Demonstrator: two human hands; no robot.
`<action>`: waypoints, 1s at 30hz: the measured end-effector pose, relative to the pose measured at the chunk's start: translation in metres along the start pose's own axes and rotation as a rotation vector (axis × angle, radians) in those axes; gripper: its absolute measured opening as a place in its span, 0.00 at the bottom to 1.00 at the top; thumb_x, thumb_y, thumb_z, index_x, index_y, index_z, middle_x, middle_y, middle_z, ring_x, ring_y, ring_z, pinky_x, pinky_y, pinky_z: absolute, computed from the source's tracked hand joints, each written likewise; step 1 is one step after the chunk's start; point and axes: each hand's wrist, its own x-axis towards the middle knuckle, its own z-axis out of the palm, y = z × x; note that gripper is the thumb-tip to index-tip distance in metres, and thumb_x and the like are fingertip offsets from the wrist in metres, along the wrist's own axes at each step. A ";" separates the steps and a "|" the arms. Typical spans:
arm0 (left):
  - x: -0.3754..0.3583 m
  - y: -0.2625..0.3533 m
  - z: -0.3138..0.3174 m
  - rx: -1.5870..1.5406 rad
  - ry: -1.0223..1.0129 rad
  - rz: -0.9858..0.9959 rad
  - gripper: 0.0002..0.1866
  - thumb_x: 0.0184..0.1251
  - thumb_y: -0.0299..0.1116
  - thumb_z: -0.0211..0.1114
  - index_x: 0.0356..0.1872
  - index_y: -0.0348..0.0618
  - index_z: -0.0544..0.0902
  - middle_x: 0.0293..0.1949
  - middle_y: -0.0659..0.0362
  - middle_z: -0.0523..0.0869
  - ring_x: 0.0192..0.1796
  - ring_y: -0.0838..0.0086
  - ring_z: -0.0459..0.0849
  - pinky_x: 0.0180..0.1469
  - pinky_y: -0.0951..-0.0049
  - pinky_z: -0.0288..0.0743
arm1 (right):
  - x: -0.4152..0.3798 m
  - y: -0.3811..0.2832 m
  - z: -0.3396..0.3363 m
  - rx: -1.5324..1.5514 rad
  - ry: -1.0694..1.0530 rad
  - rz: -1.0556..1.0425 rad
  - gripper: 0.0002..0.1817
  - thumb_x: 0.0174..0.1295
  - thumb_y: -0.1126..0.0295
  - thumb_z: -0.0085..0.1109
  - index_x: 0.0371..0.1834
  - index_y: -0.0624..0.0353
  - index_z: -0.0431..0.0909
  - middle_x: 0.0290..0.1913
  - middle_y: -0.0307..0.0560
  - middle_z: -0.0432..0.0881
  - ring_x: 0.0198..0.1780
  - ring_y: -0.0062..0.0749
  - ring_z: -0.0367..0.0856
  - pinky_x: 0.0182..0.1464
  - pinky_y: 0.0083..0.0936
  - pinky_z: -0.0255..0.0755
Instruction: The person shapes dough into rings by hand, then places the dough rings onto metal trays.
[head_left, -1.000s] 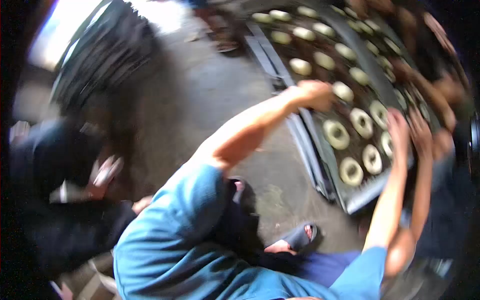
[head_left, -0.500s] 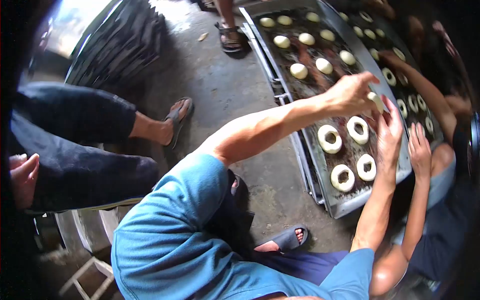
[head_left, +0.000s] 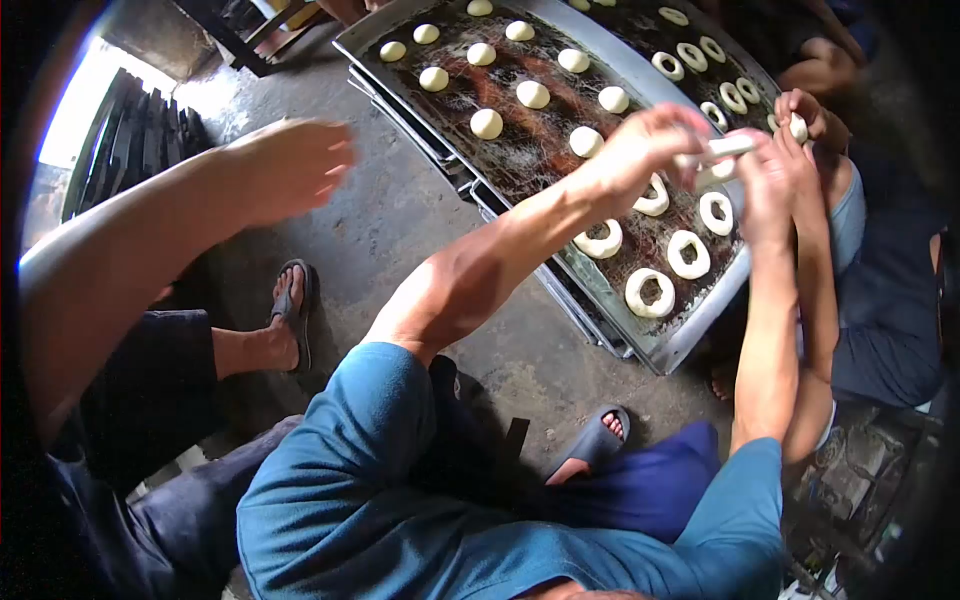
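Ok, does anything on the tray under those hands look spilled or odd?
Nothing looks spilled: dough balls and dough rings lie in loose rows on the baking tray. Only its streaked, patchy surface stands out, uneven in colour, perhaps from use.

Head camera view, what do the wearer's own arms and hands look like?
The left arm and right arm are bare below short, teal-blue shirt sleeves. The left hand and right hand wear no gloves; no watch or bracelet shows. Blur leaves rings unclear.
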 end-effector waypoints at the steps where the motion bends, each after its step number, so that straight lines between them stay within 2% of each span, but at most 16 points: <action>1: -0.003 -0.002 0.008 0.150 -0.082 -0.098 0.16 0.56 0.27 0.63 0.46 0.35 0.76 0.29 0.60 0.82 0.31 0.79 0.80 0.39 0.79 0.74 | 0.011 -0.023 -0.015 0.144 0.078 0.078 0.09 0.66 0.70 0.46 0.44 0.59 0.76 0.33 0.43 0.81 0.36 0.25 0.80 0.41 0.22 0.74; 4: -0.005 0.010 0.027 0.097 -0.119 -0.062 0.07 0.60 0.31 0.66 0.34 0.38 0.80 0.25 0.59 0.82 0.28 0.79 0.80 0.38 0.77 0.74 | -0.021 -0.036 0.016 0.642 0.340 0.410 0.12 0.64 0.64 0.51 0.42 0.60 0.76 0.30 0.40 0.79 0.28 0.23 0.77 0.34 0.19 0.72; 5: -0.002 0.012 0.025 -0.102 -0.053 0.040 0.06 0.60 0.30 0.65 0.33 0.38 0.80 0.25 0.59 0.82 0.28 0.78 0.80 0.38 0.77 0.75 | -0.039 -0.014 0.006 0.500 0.035 0.504 0.11 0.63 0.63 0.54 0.40 0.59 0.77 0.28 0.38 0.78 0.25 0.22 0.75 0.30 0.16 0.69; 7: -0.005 0.018 0.019 -0.187 -0.032 0.092 0.06 0.61 0.30 0.65 0.32 0.38 0.80 0.24 0.59 0.81 0.26 0.77 0.79 0.36 0.74 0.75 | -0.058 -0.032 0.003 0.288 -0.079 0.510 0.12 0.62 0.62 0.56 0.40 0.59 0.78 0.26 0.35 0.78 0.24 0.20 0.74 0.30 0.13 0.67; 8: -0.013 0.015 0.020 -0.012 -0.113 -0.076 0.08 0.61 0.32 0.65 0.34 0.37 0.79 0.25 0.59 0.81 0.25 0.78 0.78 0.34 0.76 0.74 | -0.057 -0.052 0.006 0.295 0.086 0.399 0.11 0.62 0.61 0.58 0.39 0.58 0.78 0.25 0.35 0.77 0.24 0.20 0.74 0.29 0.13 0.67; 9: -0.018 0.010 0.024 0.162 -0.195 -0.246 0.10 0.62 0.34 0.65 0.35 0.36 0.79 0.26 0.59 0.81 0.24 0.78 0.78 0.31 0.79 0.74 | -0.047 -0.028 -0.029 0.603 -0.060 0.314 0.10 0.64 0.62 0.58 0.39 0.57 0.78 0.26 0.35 0.78 0.25 0.19 0.75 0.28 0.15 0.68; 11: -0.020 0.005 0.038 0.188 -0.268 -0.226 0.13 0.63 0.35 0.65 0.37 0.33 0.79 0.24 0.61 0.79 0.23 0.82 0.75 0.29 0.81 0.73 | -0.070 -0.072 0.012 0.453 0.169 0.385 0.10 0.65 0.61 0.58 0.39 0.57 0.77 0.27 0.34 0.78 0.25 0.17 0.75 0.29 0.14 0.68; 12: -0.018 0.014 0.043 0.212 -0.178 -0.095 0.13 0.64 0.36 0.64 0.37 0.33 0.80 0.22 0.63 0.77 0.22 0.83 0.73 0.29 0.81 0.73 | -0.077 -0.037 -0.022 0.480 -0.224 0.408 0.10 0.65 0.61 0.57 0.39 0.56 0.77 0.28 0.34 0.78 0.27 0.15 0.76 0.30 0.13 0.68; 15: -0.019 0.028 0.039 0.076 -0.134 0.003 0.14 0.68 0.38 0.61 0.36 0.34 0.81 0.22 0.63 0.79 0.22 0.82 0.75 0.34 0.78 0.76 | -0.073 -0.052 -0.048 0.241 -0.173 0.417 0.10 0.65 0.62 0.58 0.39 0.57 0.75 0.27 0.37 0.77 0.27 0.15 0.74 0.33 0.14 0.69; 18: -0.020 0.023 0.035 0.064 -0.094 -0.026 0.14 0.68 0.39 0.61 0.36 0.36 0.82 0.23 0.62 0.81 0.24 0.80 0.79 0.37 0.75 0.78 | -0.051 -0.073 -0.045 0.439 -0.194 0.215 0.11 0.64 0.64 0.58 0.40 0.60 0.73 0.22 0.31 0.67 0.27 0.17 0.70 0.43 0.17 0.69; 21: -0.025 0.022 0.021 0.218 0.156 -0.128 0.16 0.63 0.39 0.65 0.44 0.37 0.81 0.29 0.58 0.83 0.32 0.77 0.83 0.37 0.76 0.79 | -0.029 -0.074 -0.020 0.176 -0.192 0.214 0.11 0.63 0.65 0.60 0.36 0.62 0.74 0.22 0.33 0.72 0.25 0.16 0.71 0.35 0.14 0.68; 23: -0.023 0.028 0.006 0.928 0.444 -0.108 0.20 0.62 0.41 0.66 0.50 0.38 0.78 0.43 0.54 0.83 0.44 0.71 0.82 0.43 0.71 0.79 | -0.009 -0.048 -0.007 -0.189 -0.315 0.139 0.13 0.62 0.62 0.60 0.33 0.63 0.75 0.22 0.38 0.76 0.24 0.18 0.74 0.28 0.17 0.67; 25: -0.022 0.049 0.008 0.637 0.498 0.161 0.19 0.59 0.39 0.66 0.48 0.37 0.80 0.43 0.53 0.84 0.43 0.73 0.82 0.40 0.71 0.78 | 0.001 -0.036 0.012 -0.640 -0.344 0.237 0.09 0.62 0.66 0.56 0.29 0.60 0.76 0.20 0.36 0.74 0.21 0.18 0.69 0.23 0.19 0.63; 26: -0.023 0.073 0.019 0.543 0.452 0.209 0.19 0.63 0.35 0.62 0.52 0.34 0.76 0.45 0.52 0.82 0.43 0.72 0.82 0.43 0.71 0.77 | 0.026 0.029 0.001 -0.679 -0.464 0.189 0.09 0.62 0.66 0.54 0.29 0.59 0.76 0.19 0.36 0.74 0.18 0.18 0.69 0.20 0.21 0.62; 27: -0.027 0.099 0.033 0.449 0.405 0.256 0.20 0.67 0.32 0.58 0.56 0.32 0.72 0.47 0.51 0.80 0.42 0.70 0.81 0.45 0.72 0.77 | 0.018 0.014 0.015 -0.587 -0.638 0.172 0.10 0.63 0.67 0.51 0.28 0.60 0.76 0.19 0.35 0.74 0.18 0.18 0.68 0.20 0.20 0.63; 30: -0.049 0.150 0.068 0.289 0.240 0.714 0.18 0.66 0.30 0.58 0.54 0.32 0.74 0.43 0.53 0.80 0.43 0.71 0.81 0.44 0.73 0.78 | 0.008 0.016 0.072 -0.185 -0.437 0.468 0.11 0.63 0.63 0.56 0.28 0.60 0.78 0.21 0.35 0.75 0.20 0.18 0.71 0.21 0.19 0.66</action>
